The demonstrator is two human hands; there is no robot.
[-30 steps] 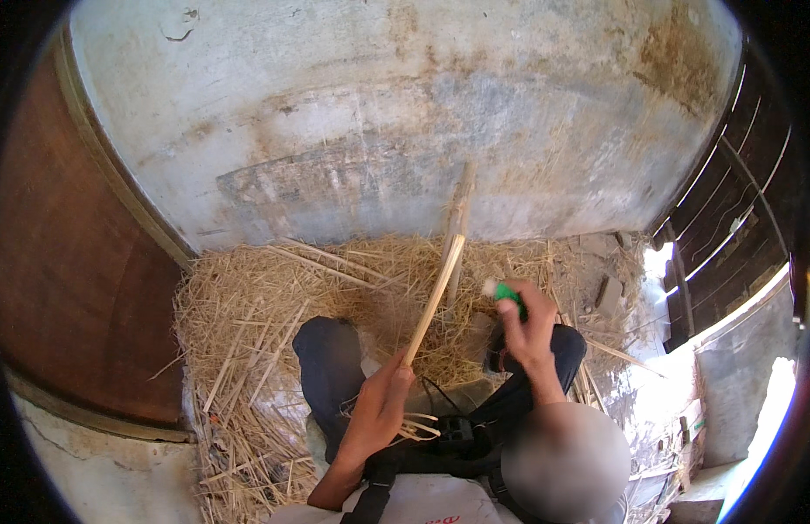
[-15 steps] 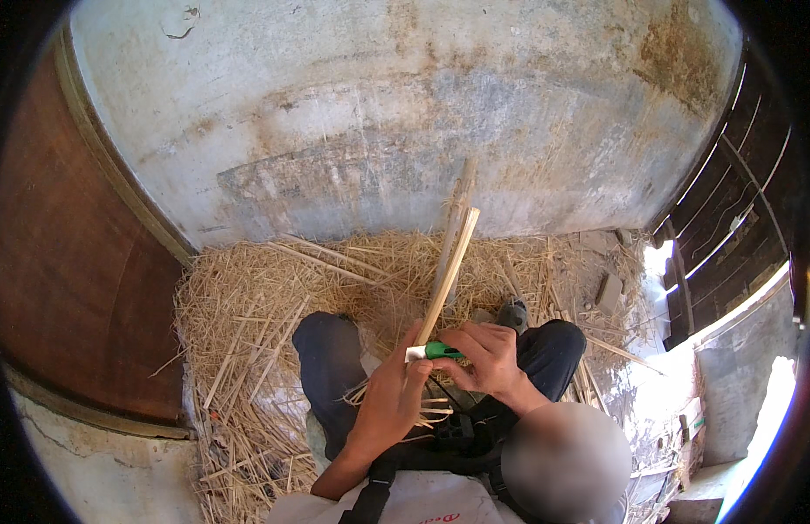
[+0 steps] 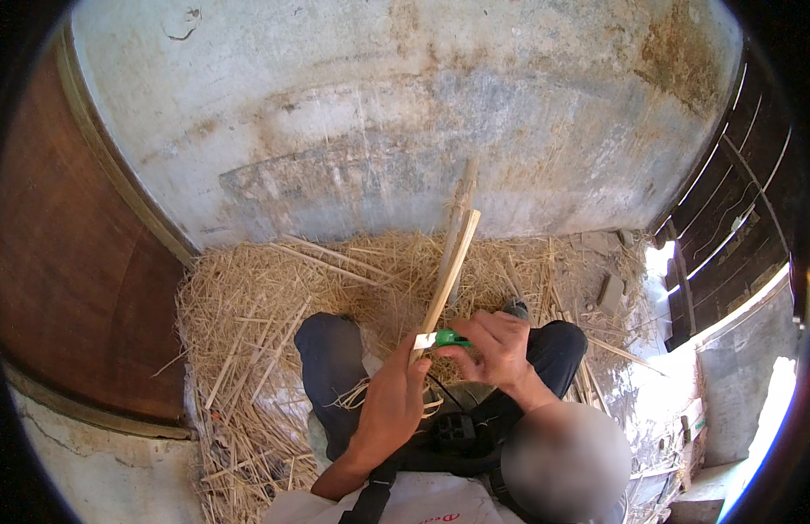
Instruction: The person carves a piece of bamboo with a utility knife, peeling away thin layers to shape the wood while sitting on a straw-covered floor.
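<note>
The left hand (image 3: 389, 397) is wrapped round a pale wooden strip (image 3: 456, 262), slanting above straw (image 3: 221, 301); the right hand (image 3: 501, 345) clasps a knife (image 3: 447, 337) (green-handled), its blade (image 3: 424, 341) apparently touching the strip

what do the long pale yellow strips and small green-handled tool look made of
Long pale yellow strips: probably bamboo or wood, matte, with lengthwise lines. Small green-handled tool: likely plastic handle, smooth bright green; flat white end, perhaps metal, glaring.
</note>
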